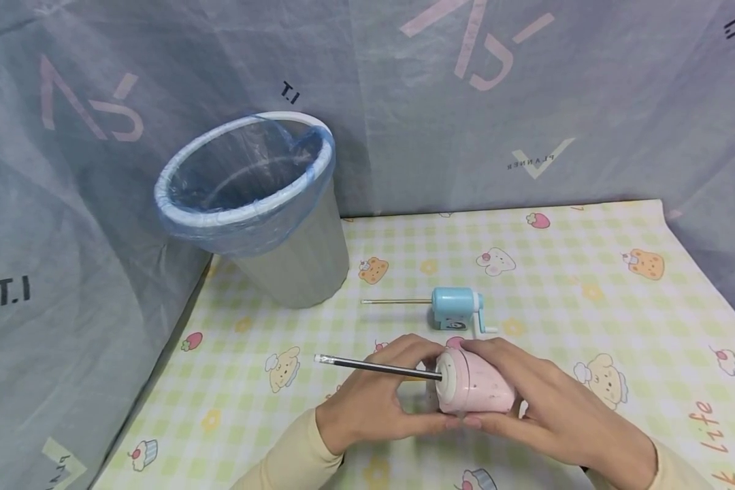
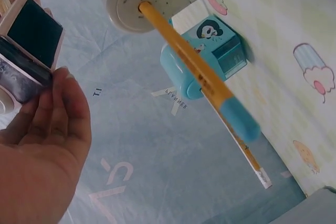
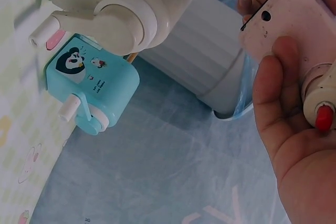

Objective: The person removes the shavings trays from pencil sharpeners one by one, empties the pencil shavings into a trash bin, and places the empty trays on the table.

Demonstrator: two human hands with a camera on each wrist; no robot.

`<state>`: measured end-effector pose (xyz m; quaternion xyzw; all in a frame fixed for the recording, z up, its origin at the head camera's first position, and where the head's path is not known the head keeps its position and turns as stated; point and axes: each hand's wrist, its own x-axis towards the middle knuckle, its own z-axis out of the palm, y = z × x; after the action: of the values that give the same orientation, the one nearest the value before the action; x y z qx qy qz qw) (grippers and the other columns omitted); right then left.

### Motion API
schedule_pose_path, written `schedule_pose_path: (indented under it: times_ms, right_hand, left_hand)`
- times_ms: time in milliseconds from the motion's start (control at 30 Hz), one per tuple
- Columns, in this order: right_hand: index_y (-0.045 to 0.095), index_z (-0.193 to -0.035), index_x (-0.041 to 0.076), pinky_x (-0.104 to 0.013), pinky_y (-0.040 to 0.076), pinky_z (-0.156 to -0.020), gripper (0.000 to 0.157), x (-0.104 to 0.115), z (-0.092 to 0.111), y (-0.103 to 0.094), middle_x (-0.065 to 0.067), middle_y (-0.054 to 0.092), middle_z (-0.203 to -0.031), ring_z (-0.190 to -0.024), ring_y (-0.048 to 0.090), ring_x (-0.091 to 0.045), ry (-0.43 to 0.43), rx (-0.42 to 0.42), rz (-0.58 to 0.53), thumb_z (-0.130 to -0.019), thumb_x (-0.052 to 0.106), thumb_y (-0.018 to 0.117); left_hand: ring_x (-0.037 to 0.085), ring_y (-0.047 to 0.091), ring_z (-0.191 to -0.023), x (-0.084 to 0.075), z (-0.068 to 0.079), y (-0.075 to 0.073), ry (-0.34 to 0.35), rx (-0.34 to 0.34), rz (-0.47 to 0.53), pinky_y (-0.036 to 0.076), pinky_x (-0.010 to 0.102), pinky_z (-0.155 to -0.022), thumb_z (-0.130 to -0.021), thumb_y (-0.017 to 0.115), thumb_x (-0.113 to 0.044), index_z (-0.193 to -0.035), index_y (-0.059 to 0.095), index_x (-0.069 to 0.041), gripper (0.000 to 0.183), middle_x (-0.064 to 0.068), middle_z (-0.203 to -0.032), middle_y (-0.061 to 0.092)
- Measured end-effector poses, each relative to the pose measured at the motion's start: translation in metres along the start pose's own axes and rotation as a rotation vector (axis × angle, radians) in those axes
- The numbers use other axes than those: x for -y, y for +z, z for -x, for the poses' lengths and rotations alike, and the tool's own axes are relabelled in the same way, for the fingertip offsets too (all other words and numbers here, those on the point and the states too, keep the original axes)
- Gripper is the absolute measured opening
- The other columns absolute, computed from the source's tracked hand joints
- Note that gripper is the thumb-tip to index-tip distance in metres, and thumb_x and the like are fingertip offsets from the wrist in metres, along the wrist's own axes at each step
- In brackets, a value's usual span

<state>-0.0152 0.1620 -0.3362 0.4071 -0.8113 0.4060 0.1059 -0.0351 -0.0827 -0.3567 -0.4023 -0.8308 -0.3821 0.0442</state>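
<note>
Both hands hold a pink pencil sharpener (image 1: 486, 386) between them near the front of the table. My left hand (image 1: 382, 401) grips its left end, fingers over the far side and thumb along the near side. On the right end, my right hand (image 1: 554, 401) grips it the same way, the thumbs nearly meeting. A black pencil (image 1: 373, 367) sticks out leftward from the sharpener's round front. The left wrist view shows a dark clear window (image 2: 35, 30) on the sharpener; the right wrist view shows a red tip (image 3: 324, 118) at its back.
Behind the hands stands a light blue crank sharpener (image 1: 453, 303) with a pencil (image 1: 398, 301) in it. A cream sharpener (image 3: 121, 19) with a yellow pencil (image 2: 184, 56) is mostly hidden in the head view. A lined bin (image 1: 300, 265) stands at the back left.
</note>
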Motion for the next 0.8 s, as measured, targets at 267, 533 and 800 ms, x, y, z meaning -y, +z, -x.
schedule_pose_path:
  times_ms: [267,533,800]
  right_hand:
    - [0.042,-0.145,0.012,-0.015,0.044,-0.080,0.079,-0.0034,0.0018,-0.0014,0.004,0.053,-0.133,-0.096,0.057,-0.005,-0.029,0.039,0.039,-0.078,0.021,0.083]
    - [0.041,-0.146,0.011,-0.014,0.043,-0.087,0.079,-0.0031,0.0009,-0.0031,0.003,0.052,-0.134,-0.101,0.058,-0.006,-0.050,0.052,0.056,-0.079,0.023,0.082]
    - [0.044,-0.144,0.008,-0.015,0.044,-0.083,0.077,-0.0042,-0.0030,-0.0024,0.004,0.054,-0.130,-0.096,0.058,-0.005,-0.089,0.026,0.056,-0.079,0.023,0.082]
  left_hand:
    - [-0.003,0.048,-0.113,0.0014,0.0039,-0.0017,-0.013,0.040,-0.056,0.042,0.021,-0.095,-0.080,0.072,-0.059,-0.144,0.044,-0.034,0.074,-0.017,-0.125,0.052]
    - [-0.004,0.045,-0.116,-0.0010,0.0038,-0.0046,-0.030,0.071,-0.070,0.043,0.025,-0.092,-0.083,0.068,-0.060,-0.145,0.042,-0.037,0.071,-0.018,-0.128,0.048]
    - [-0.002,0.046,-0.112,0.0028,-0.0012,-0.0077,0.015,0.076,-0.038,0.041,0.019,-0.094,-0.085,0.068,-0.057,-0.137,0.049,-0.034,0.060,-0.017,-0.125,0.048]
